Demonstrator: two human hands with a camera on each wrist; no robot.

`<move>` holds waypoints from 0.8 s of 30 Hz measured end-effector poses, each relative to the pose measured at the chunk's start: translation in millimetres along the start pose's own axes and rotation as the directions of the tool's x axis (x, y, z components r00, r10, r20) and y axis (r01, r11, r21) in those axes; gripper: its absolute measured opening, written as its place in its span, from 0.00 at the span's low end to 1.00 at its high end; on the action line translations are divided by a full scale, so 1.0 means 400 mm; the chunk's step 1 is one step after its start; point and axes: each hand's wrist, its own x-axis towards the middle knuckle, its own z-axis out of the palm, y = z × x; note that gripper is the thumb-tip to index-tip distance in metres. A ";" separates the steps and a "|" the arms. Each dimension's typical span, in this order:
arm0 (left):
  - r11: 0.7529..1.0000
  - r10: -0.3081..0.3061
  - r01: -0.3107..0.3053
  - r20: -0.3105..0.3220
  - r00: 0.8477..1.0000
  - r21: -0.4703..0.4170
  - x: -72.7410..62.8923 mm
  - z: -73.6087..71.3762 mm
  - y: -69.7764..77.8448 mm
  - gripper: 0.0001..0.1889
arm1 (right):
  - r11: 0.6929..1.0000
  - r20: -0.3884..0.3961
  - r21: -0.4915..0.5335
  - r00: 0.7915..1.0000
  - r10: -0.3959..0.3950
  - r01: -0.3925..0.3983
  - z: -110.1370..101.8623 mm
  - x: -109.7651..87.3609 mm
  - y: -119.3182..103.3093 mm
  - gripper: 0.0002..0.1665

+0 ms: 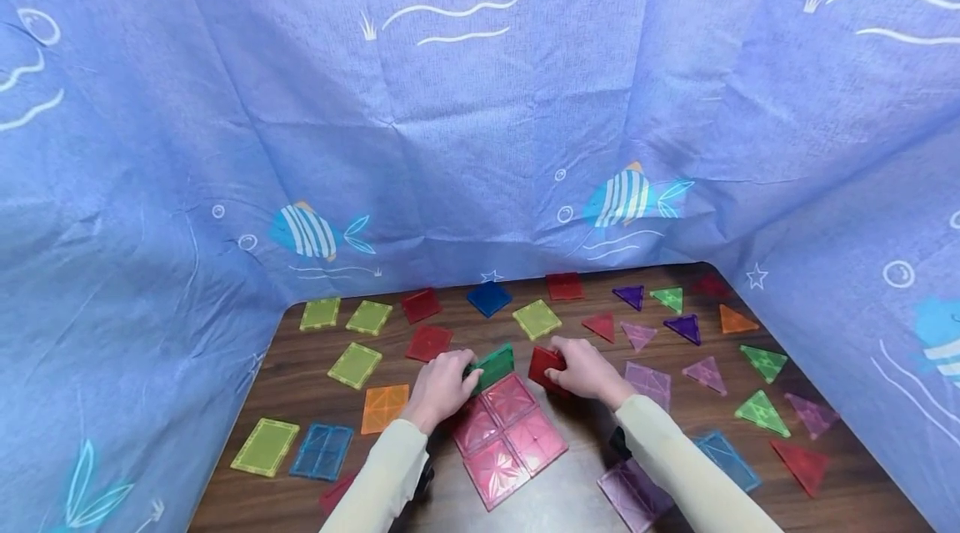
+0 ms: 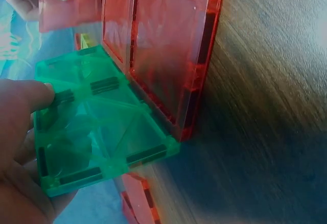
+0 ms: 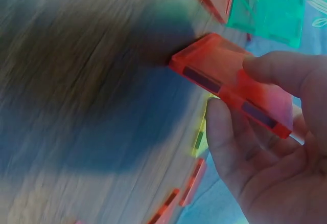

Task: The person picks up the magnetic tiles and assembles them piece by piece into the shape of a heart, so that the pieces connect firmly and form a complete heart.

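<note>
A large pinkish-red magnetic tile base (image 1: 534,438), divided into square panes, lies flat on the table in the head view. My left hand (image 1: 441,384) pinches a green square magnetic tile (image 2: 110,127), thumb on one face. That tile is raised at the base's far edge, and in the left wrist view its side meets the base. In my right hand (image 1: 591,371) is a red square magnetic tile (image 3: 225,73), gripped between thumb and fingers. It is tilted up off the tabletop, just right of the base's far corner and apart from the green tile.
Loose square tiles, such as an orange tile (image 1: 386,409) and a blue tile (image 1: 322,451), lie to the left. Triangular tiles, including a green triangle (image 1: 763,413), spread across the right. A purple tile (image 1: 633,493) sits under my right forearm. A blue fabric curtain (image 1: 480,141) surrounds the table (image 1: 292,391).
</note>
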 end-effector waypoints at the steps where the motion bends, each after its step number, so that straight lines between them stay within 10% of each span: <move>1: 1.000 -0.001 0.001 0.004 1.000 -0.004 -0.001 0.001 0.002 0.09 | 1.000 -0.001 0.003 1.000 0.004 -0.004 0.005 0.002 -0.003 0.11; 24: 1.000 -0.027 0.027 0.005 1.000 -0.001 0.007 0.005 0.004 0.09 | 0.999 -0.077 -0.013 0.996 -0.034 0.033 0.060 0.025 -0.075 0.13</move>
